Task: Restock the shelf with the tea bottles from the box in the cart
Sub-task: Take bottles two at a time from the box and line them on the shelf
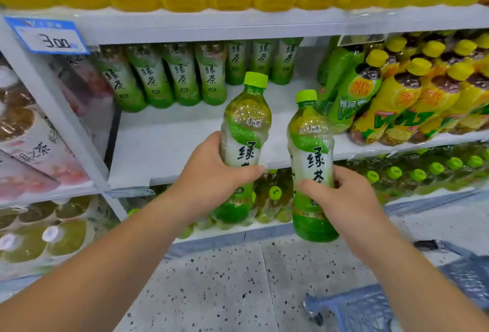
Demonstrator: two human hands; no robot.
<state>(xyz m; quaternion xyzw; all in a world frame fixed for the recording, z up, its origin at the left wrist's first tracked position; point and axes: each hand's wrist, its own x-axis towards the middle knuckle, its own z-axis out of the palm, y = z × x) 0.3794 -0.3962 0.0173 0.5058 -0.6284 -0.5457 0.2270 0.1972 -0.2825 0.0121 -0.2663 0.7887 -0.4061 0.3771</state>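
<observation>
The left hand (pixel 211 165) grips the left bottle (pixel 246 125); the right hand (pixel 341 194) grips the right bottle (pixel 309 130). Next job, I think: stand both on the shelf (pixel 172 146).

We hold 2 bottles of clear, glossy plastic, the left bottle (pixel 244 130) and the right bottle (pixel 311 151). Each wears a smooth, shiny film label, and each cap (pixel 255 79) is matt green plastic. The shelf (pixel 169 141) looks to us like white painted metal, smooth with a dull sheen. The price tag (pixel 47 36) seems glossy card. The floor (pixel 225 278) is smooth speckled stone, and the cart (pixel 352 308) blue plastic mesh.
</observation>
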